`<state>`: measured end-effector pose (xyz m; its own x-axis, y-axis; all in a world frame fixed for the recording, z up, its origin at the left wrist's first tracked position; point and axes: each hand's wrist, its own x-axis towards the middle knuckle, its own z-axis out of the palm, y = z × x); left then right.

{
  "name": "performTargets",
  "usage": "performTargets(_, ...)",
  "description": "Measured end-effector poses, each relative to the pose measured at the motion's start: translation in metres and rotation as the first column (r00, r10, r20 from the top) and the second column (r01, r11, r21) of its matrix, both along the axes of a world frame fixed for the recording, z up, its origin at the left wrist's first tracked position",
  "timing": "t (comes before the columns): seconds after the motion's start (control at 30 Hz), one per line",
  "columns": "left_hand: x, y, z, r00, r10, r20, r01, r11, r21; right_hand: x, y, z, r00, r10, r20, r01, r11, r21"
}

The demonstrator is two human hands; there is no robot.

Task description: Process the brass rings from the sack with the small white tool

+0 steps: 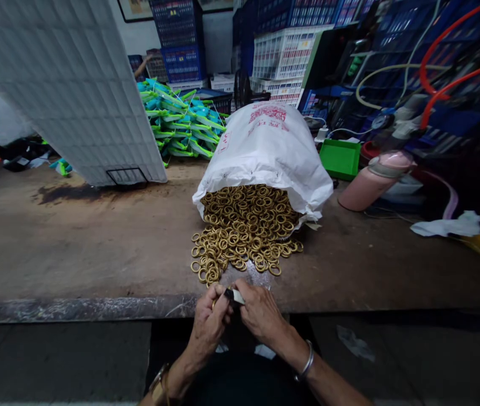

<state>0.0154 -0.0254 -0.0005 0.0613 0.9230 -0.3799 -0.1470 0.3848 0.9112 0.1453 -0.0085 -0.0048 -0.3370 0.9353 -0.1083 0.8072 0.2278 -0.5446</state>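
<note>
At the front edge of the table, my left hand point(210, 318) is closed with a gold-coloured ring pinched in its fingers; only a sliver of the ring shows. Close against it, my right hand point(261, 310) grips a small flat pale piece point(238, 297). A black part sits at the left end of that piece, by my left fingertips, and I cannot tell what kind of thing it is. Just beyond both hands lies a heap of gold-coloured rings point(235, 242), spilling from the mouth of a white woven sack point(265, 146) that lies on its side.
A tall pale ribbed panel point(92, 96) stands at the left. Behind the sack are piled green and blue plastic pieces point(185, 121). To the right are a green tray point(340, 159), a pink bottle point(370, 183) and orange hoses point(430, 84). Stacked crates point(280, 56) fill the back.
</note>
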Motion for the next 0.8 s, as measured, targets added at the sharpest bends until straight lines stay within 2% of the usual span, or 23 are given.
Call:
performTargets(0.17, 0.001, 0.000, 0.002, 1.000, 0.007, -0.015, -0.007, 1.000, 0.000, -0.001, 0.000, 0.004, 1.000, -0.018, 0.024, 0.018, 1.000, -0.006)
performTargets(0.3, -0.002, -0.001, -0.002, 0.999, -0.005, -0.042, 0.008, 0.998, 0.063, -0.001, -0.001, 0.004, 1.000, 0.003, 0.031, -0.003, 1.000, -0.005)
performTargets(0.4, -0.006, -0.004, -0.002, 0.998, -0.031, -0.062, 0.039, 0.991, 0.128, 0.001, -0.002, 0.002, 0.998, 0.034, 0.046, -0.033, 0.999, -0.016)
performTargets(0.5, -0.008, -0.011, 0.002, 0.995, -0.082, -0.063, 0.089, 0.987, 0.135, 0.005, 0.000, -0.001, 0.995, 0.009, 0.104, -0.008, 1.000, -0.014)
performTargets(0.57, -0.008, -0.017, 0.005, 0.988, -0.152, -0.009, 0.152, 0.983, 0.106, 0.007, 0.004, -0.002, 0.989, -0.041, 0.141, 0.040, 0.999, 0.009)
performTargets(0.67, -0.006, -0.021, 0.006, 0.963, -0.216, 0.161, 0.215, 0.976, 0.023, 0.009, 0.012, -0.005, 0.980, -0.131, 0.148, 0.121, 0.990, 0.074)
performTargets(0.8, -0.005, -0.015, 0.004, 0.922, -0.114, 0.370, 0.151, 0.986, -0.073, 0.006, 0.024, -0.009, 0.954, -0.270, 0.130, 0.245, 0.952, 0.185)
